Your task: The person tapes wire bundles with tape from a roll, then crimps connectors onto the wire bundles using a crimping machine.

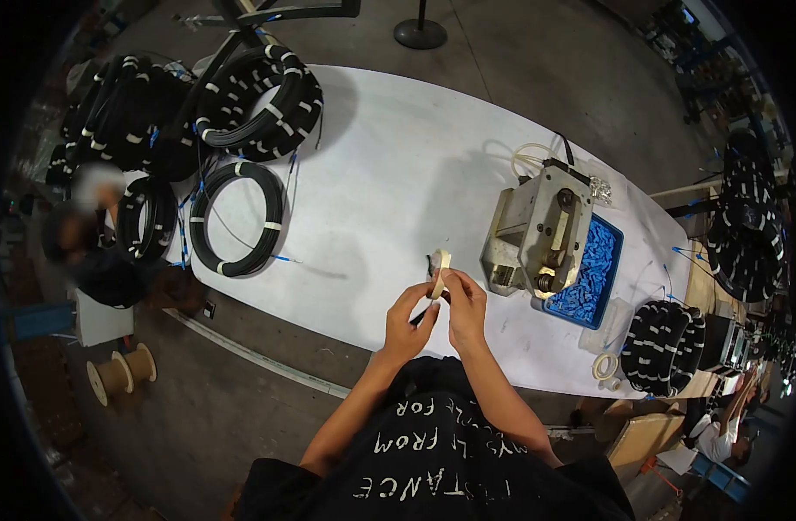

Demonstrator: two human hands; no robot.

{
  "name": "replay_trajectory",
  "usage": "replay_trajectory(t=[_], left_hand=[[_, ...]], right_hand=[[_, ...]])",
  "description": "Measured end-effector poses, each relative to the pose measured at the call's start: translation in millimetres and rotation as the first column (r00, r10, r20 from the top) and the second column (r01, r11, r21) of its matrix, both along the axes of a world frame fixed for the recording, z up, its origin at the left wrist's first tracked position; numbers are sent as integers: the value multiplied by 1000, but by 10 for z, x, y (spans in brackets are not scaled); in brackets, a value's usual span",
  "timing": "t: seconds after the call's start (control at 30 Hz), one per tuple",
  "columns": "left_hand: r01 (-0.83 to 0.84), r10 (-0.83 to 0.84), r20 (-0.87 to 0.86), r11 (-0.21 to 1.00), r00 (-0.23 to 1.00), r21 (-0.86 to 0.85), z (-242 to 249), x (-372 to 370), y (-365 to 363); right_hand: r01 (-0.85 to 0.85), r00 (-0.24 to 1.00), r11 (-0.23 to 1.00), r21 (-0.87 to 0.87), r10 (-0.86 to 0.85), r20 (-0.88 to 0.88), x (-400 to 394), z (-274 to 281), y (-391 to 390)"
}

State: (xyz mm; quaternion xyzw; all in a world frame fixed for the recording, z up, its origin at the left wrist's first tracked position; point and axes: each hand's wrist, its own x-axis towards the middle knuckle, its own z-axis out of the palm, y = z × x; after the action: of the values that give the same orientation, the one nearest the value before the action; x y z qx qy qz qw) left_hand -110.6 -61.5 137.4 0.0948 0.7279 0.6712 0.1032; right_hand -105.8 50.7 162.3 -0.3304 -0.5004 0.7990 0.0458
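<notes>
Both my hands are together over the near edge of the white table, with fingertips meeting at a cream roll of tape seen nearly edge-on. My right hand pinches the roll from its right side. On the other side my left hand has its thumb and fingers closed at the roll's lower part. A small dark piece shows between the left thumb and fingers; its kind I cannot tell. Another dark bit sticks out at the roll's left side.
To the right stands a metal bench machine, beside a blue tray of small blue pieces. Coiled black cables lie at the left, and another black bundle at the right. Cream rings lie near the front right edge. People are at both sides.
</notes>
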Motion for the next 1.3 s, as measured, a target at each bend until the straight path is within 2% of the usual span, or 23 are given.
replay_trajectory(t=[0.07,0.13,0.17,0.2,0.27,0.33,0.4,0.47,0.53,0.67,0.7,0.77,0.87,0.93,0.97,1.0,1.07,1.13,1.2,1.23,1.3], left_hand=[[-56,-40,-355,965,934,-256,55,111,-74],[14,-115,-323,954,939,-298,-170,274,-236],[95,-114,-68,966,991,-241,-301,359,-298],[146,-113,191,974,975,-171,-264,354,-308],[122,-97,134,973,986,-198,-251,281,-235],[45,-52,-60,993,997,-111,-85,138,-59],[22,-26,-73,998,997,-56,33,76,110],[107,-114,-81,991,990,-84,33,69,199],[72,-77,-69,994,995,-77,34,107,273],[99,-99,-26,995,995,-17,52,193,349],[113,-114,-23,993,993,-31,51,208,358],[128,-129,-19,991,991,-48,37,241,396],[143,-146,-108,989,983,-37,-91,387,457],[-25,20,119,999,993,34,-299,656,459],[77,-83,163,996,983,43,-477,771,375],[86,-92,163,995,982,40,-452,837,338],[99,-170,500,981,849,165,-425,951,332],[149,-197,444,979,874,142,-346,955,486],[109,-191,480,975,856,194,-309,943,754],[90,-152,536,986,831,139,-336,957,899],[107,-236,660,967,714,230,-367,1004,1135]], right_hand=[[89,996,992,89,-90,11,-20,-42,68],[66,998,995,72,-67,13,-36,17,182],[36,999,998,53,-37,17,1,40,252],[47,999,998,53,-48,18,28,20,273],[-28,999,999,17,28,-19,105,-42,281],[-25,1000,999,48,25,11,184,-61,261],[-16,998,1000,25,17,-54,242,-104,261],[15,996,999,-43,-18,-88,293,-21,236],[16,999,995,99,-13,-34,313,33,279],[-9,1000,1000,9,9,-7,411,76,407],[-30,999,997,68,32,-17,443,45,429],[-19,999,997,71,21,-24,485,12,477],[-13,1000,997,78,14,-20,558,-17,562],[-15,1000,996,83,16,-15,614,-40,661],[-56,998,994,90,53,34,649,-54,730],[-93,993,991,95,85,87,699,-71,790],[-105,987,986,129,87,137,827,-153,881],[-175,982,933,315,143,122,997,-304,951],[-141,990,842,521,135,50,1206,-348,994],[-128,991,773,621,115,62,1285,-317,1042],[-96,995,576,812,81,61,1496,-315,1227]])
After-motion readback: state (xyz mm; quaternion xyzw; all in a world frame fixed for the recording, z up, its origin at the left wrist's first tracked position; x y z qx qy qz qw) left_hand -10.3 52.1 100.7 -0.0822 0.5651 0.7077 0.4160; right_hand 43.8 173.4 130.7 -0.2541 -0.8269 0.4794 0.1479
